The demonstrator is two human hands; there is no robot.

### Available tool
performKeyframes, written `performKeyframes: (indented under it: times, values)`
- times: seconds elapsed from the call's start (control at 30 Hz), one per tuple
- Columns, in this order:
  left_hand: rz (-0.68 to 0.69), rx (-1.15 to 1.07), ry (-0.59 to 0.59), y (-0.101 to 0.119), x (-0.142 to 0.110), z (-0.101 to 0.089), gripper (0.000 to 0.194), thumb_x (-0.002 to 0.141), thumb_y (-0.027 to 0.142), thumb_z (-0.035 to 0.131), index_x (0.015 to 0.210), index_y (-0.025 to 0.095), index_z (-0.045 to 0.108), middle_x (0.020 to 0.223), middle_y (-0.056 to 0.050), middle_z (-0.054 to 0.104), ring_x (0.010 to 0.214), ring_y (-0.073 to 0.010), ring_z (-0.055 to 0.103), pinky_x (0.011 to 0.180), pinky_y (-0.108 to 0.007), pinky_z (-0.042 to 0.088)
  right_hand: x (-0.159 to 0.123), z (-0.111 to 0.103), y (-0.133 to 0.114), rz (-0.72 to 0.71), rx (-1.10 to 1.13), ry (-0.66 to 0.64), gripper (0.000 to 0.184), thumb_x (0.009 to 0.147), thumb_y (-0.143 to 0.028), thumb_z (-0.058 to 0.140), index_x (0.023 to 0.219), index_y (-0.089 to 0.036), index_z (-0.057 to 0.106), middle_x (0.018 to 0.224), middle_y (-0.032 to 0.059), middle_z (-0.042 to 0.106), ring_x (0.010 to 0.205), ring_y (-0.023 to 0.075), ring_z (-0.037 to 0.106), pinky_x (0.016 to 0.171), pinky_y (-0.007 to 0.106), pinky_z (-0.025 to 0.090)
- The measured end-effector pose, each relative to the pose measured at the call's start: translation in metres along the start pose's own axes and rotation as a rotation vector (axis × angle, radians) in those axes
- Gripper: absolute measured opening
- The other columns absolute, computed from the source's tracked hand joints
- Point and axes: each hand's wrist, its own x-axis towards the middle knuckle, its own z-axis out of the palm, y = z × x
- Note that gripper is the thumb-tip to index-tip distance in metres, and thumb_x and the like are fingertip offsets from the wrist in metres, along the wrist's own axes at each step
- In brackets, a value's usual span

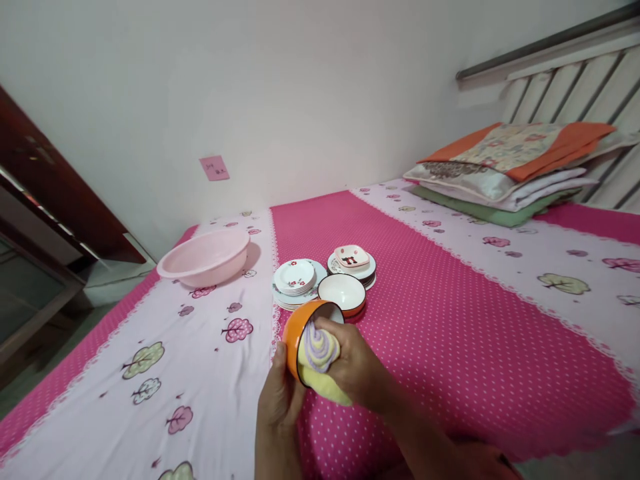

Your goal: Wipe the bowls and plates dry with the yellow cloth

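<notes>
My left hand (281, 393) grips an orange bowl (296, 332) with a white inside and a dark rim, tilted on its side with the opening toward the right. In my right hand (353, 357) is a bunched yellow and lilac cloth (320, 350), pressed into the bowl's mouth. Just beyond stands another orange bowl (345, 293), upright, white within. Beside it sit a stack of white plates (295, 277) with red flowers and a second stack of plates (371, 270), topped by a small squarish dish (351, 256) with a dark and red picture. The fingertips inside the bowl are partly hidden.
A pink basin (205, 260) rests on the bed at the left. Folded bedding and pillows (515, 160) are piled at the far right by the white headboard (575, 87). The pink patterned sheet (450, 333) spreads under everything; a wall (300, 100) rises behind.
</notes>
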Motion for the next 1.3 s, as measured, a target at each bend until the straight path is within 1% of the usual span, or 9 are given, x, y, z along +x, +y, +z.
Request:
performKeyframes:
  times: [0.13,0.33,0.47,0.63,0.77,0.83,0.97,1.07,1.3]
  values:
    - [-0.01,-0.031,0.077,0.003,0.0,0.011,0.031,0.104,0.032,0.056,0.106,0.017,0.083,0.113,-0.009,0.083,0.113,-0.0237,0.076,0.116,-0.037,0.049,-0.001,0.003,-0.001,-0.128,-0.46,-0.038,0.019,0.081,-0.004,0.057,0.081,-0.022,0.052,0.081,-0.0038,0.057,0.074,0.0144,0.051,0.067,0.028,0.034]
    - [-0.023,-0.03,0.135,0.004,0.001,0.029,0.039,0.106,0.039,0.053,0.11,0.013,0.08,0.11,-0.013,0.083,0.105,-0.0226,0.077,0.113,-0.037,0.051,-0.002,0.006,0.0,-0.216,-1.024,-0.112,0.019,0.091,-0.005,0.051,0.081,-0.021,0.053,0.084,0.002,0.062,0.079,0.0197,0.05,0.082,0.037,0.035]
    - [-0.027,-0.12,0.153,0.003,0.006,0.024,0.041,0.107,0.042,0.05,0.116,0.015,0.079,0.115,-0.012,0.082,0.105,-0.0228,0.077,0.115,-0.041,0.05,-0.008,-0.006,-0.019,-0.177,-0.887,-0.021,0.016,0.086,-0.006,0.056,0.083,-0.021,0.06,0.085,0.0032,0.067,0.081,0.0206,0.055,0.078,0.035,0.039]
    - [-0.124,-0.17,-0.033,0.002,0.01,0.003,0.044,0.098,0.056,0.062,0.13,0.03,0.074,0.133,-0.008,0.076,0.125,-0.0323,0.069,0.114,-0.056,0.048,-0.018,-0.044,-0.048,-0.101,-0.416,0.391,0.021,0.081,-0.015,0.06,0.099,-0.024,0.066,0.082,-0.0001,0.07,0.073,0.0201,0.065,0.064,0.029,0.047]
    - [-0.126,-0.177,-0.074,0.004,0.012,-0.006,0.056,0.093,0.065,0.063,0.136,0.031,0.07,0.14,-0.011,0.071,0.132,-0.0401,0.064,0.112,-0.065,0.047,-0.02,-0.072,-0.052,-0.07,-0.606,0.648,0.03,0.077,-0.02,0.061,0.106,-0.023,0.066,0.091,0.0043,0.074,0.08,0.0263,0.069,0.068,0.034,0.05]
    - [-0.133,-0.181,-0.097,0.005,0.012,-0.009,0.056,0.094,0.064,0.062,0.14,0.031,0.068,0.142,-0.012,0.07,0.133,-0.0412,0.062,0.113,-0.066,0.046,-0.019,-0.077,-0.049,0.041,-0.793,0.614,0.032,0.077,-0.021,0.06,0.109,-0.023,0.065,0.091,0.0054,0.075,0.078,0.0269,0.068,0.068,0.035,0.047]
    - [-0.119,-0.189,-0.156,0.005,0.013,-0.013,0.057,0.096,0.064,0.057,0.144,0.033,0.064,0.142,-0.012,0.07,0.133,-0.0398,0.063,0.112,-0.064,0.048,-0.012,-0.066,-0.04,0.252,-0.921,0.375,0.03,0.082,-0.018,0.057,0.111,-0.021,0.062,0.09,0.0083,0.074,0.078,0.0271,0.067,0.069,0.035,0.044]
    - [-0.132,-0.162,-0.2,0.003,0.013,-0.015,0.057,0.098,0.065,0.054,0.145,0.035,0.062,0.143,-0.012,0.07,0.134,-0.039,0.062,0.11,-0.062,0.049,-0.007,-0.053,-0.034,0.247,-0.841,0.284,0.028,0.081,-0.014,0.055,0.107,-0.021,0.06,0.091,0.0078,0.073,0.079,0.0254,0.066,0.071,0.034,0.044]
    - [-0.115,-0.154,-0.264,0.001,0.014,-0.019,0.044,0.098,0.06,0.056,0.127,0.032,0.075,0.138,-0.008,0.073,0.127,-0.0399,0.067,0.101,-0.059,0.057,-0.006,-0.045,-0.024,0.168,-0.734,0.276,0.027,0.084,-0.017,0.057,0.111,-0.022,0.059,0.098,0.0059,0.074,0.082,0.0232,0.067,0.073,0.033,0.045]
